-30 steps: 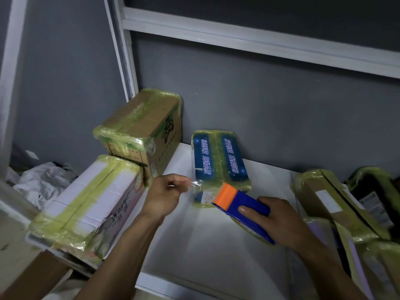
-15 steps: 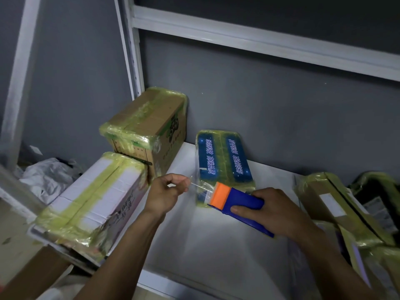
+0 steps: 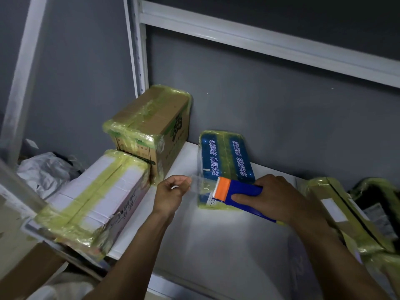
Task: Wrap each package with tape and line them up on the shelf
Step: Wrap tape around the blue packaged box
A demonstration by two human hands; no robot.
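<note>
- Matte grey wall [image 3: 281,118] closes off the back of the shelving; the same grey surface continues left of the corner.
- White metal upright post [image 3: 138,61] with a row of small holes stands at that corner.
- White horizontal metal beam [image 3: 259,41] runs rightward from the post, across the wall.
- White flat shelf board [image 3: 216,245] lies below the beam and meets the wall at its rear edge.
- Second white upright bar [image 3: 23,72] stands at far left.
- Lighting is dim; one brighter patch falls on the shelf board.
</note>
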